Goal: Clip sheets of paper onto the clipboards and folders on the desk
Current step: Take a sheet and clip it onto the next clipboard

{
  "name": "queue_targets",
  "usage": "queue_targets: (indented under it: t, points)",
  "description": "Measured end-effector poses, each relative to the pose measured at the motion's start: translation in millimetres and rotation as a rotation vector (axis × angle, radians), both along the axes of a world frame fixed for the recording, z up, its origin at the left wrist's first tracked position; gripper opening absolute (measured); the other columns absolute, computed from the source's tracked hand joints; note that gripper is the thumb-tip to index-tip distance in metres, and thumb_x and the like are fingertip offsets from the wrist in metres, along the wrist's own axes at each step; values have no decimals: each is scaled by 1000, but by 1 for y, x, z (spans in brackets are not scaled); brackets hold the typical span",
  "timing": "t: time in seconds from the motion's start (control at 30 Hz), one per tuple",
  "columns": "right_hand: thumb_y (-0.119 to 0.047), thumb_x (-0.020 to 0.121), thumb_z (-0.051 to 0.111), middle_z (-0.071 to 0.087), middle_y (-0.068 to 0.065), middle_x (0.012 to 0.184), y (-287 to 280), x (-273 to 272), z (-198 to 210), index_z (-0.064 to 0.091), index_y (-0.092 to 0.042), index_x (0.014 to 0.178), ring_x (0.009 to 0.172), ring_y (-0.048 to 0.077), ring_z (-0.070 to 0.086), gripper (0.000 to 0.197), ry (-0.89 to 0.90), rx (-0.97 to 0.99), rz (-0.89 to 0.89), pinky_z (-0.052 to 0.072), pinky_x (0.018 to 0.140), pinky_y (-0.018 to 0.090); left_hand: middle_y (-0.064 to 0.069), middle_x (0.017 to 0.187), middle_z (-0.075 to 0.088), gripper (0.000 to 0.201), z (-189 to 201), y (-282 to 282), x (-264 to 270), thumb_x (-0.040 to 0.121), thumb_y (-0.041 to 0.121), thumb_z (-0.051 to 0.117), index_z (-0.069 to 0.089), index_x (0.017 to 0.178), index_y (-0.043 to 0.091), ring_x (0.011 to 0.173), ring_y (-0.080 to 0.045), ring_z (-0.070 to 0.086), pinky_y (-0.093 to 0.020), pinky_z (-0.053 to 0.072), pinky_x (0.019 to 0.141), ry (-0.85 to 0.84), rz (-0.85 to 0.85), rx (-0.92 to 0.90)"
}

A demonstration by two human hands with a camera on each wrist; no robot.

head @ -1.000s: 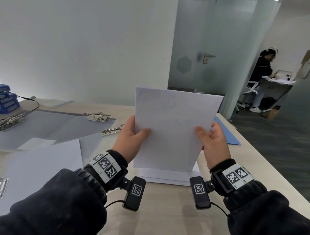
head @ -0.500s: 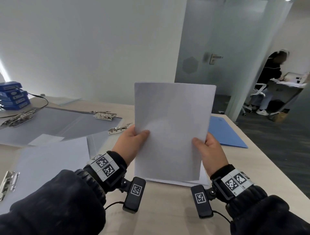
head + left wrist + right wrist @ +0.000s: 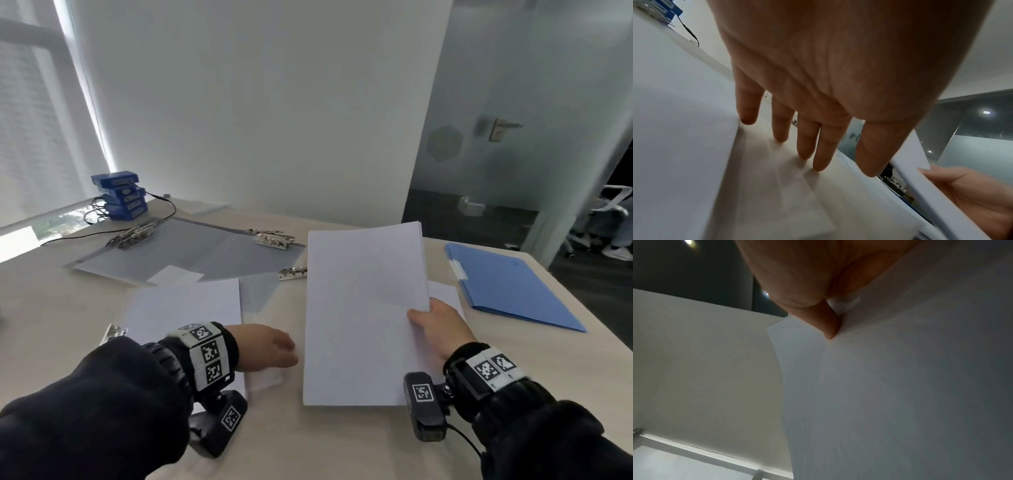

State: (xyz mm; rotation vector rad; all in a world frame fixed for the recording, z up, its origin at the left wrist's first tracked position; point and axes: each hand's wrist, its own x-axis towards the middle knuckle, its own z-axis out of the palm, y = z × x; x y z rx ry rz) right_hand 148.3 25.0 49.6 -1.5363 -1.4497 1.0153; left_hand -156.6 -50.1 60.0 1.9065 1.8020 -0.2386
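Your right hand [image 3: 436,323] pinches the paper stack [image 3: 364,315] by its edge; your left hand [image 3: 263,347] hangs free, fingers straight. Sheets in hand, none clipped: next, carry them under a clipboard clip [image 3: 274,238].

My desk [image 3: 342,442] is a pale wood top. Far left on it sits a stack of blue boxes [image 3: 120,196] with a black cable [image 3: 102,230] trailing from them. Grey clipboards [image 3: 191,255] lie overlapped across the back, their metal clips [image 3: 274,238] toward the wall. Nearer me on the left lies a clipboard with a white sheet [image 3: 185,311] on it, its clip [image 3: 111,334] at the left edge. A blue folder [image 3: 507,284] lies flat on the right. White paper [image 3: 445,294] lies between the folder and my side.
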Motion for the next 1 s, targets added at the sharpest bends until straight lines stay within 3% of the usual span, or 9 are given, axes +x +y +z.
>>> queue_targets:
  t: [0.2, 0.3, 0.37, 0.47, 0.53, 0.63, 0.7, 0.83, 1.0]
  points:
    - [-14, 95, 57, 71, 4, 104, -1, -41, -4, 66, -13, 107, 95, 25, 67, 14, -1, -35, 56, 53, 89, 39, 11, 120, 67, 34, 7, -23, -22, 95, 45, 51, 71, 119, 29, 111, -14, 59, -29, 44, 98, -11, 83, 65]
    - [-12, 95, 57, 72, 4, 103, -6, -57, -6, 66, -13, 106, 94, 24, 68, 14, 21, -57, 83, 53, 84, 37, 15, 80, 65, 26, 3, -37, -37, 90, 43, 55, 76, 97, 30, 83, -11, 59, -27, 46, 77, 1, 153, 78]
    - [-11, 95, 57, 73, 3, 102, -9, -67, -8, 66, -14, 104, 92, 25, 69, 14, 37, -81, 100, 54, 82, 36, 15, 69, 62, 25, 3, -44, -48, 87, 39, 54, 77, 86, 30, 73, -9, 58, -26, 45, 69, 7, 189, 87]
    - [-10, 95, 57, 73, 4, 101, -17, -80, -11, 66, -16, 101, 90, 25, 70, 12, 65, -109, 131, 54, 76, 33, 16, 84, 72, 26, 1, -45, -63, 92, 34, 51, 75, 95, 27, 81, -7, 66, -26, 52, 77, -139, 298, 112]
    - [-10, 95, 57, 74, 4, 101, -21, -88, -12, 67, -14, 104, 91, 25, 70, 14, 83, -125, 147, 54, 75, 33, 14, 100, 73, 26, -1, -43, -70, 98, 35, 47, 68, 111, 26, 91, -11, 70, -29, 56, 76, -434, 450, 149]
    - [-10, 95, 58, 76, 5, 101, -29, -97, -15, 69, -16, 105, 93, 28, 72, 16, 137, -164, 160, 56, 88, 43, 2, 103, 75, 22, -1, -39, -69, 101, 34, 50, 67, 111, 26, 86, -19, 73, -34, 58, 69, -902, 636, 225]
    - [-9, 94, 59, 77, 7, 101, -34, -102, -20, 70, -17, 104, 95, 30, 73, 17, 175, -195, 169, 55, 94, 49, -4, 99, 77, 19, -3, -35, -66, 99, 23, 55, 71, 108, 21, 78, -20, 73, -35, 60, 68, -1039, 683, 275]
    - [-9, 94, 58, 77, 12, 99, -42, -102, -21, 69, -9, 107, 91, 33, 73, 16, 219, -282, 198, 58, 88, 51, -6, 86, 77, 15, -15, -25, -69, 96, 6, 57, 71, 100, 10, 69, -20, 74, -34, 60, 59, -1009, 758, 250]
    - [-16, 94, 58, 66, 10, 81, -40, -86, -16, 64, -9, 92, 56, 24, 62, 10, 155, -364, 164, 47, 52, 29, -10, 76, 62, 10, -32, -23, -91, 89, 6, 68, 62, 94, 12, 52, -22, 56, -28, 49, 53, -753, 747, -1]
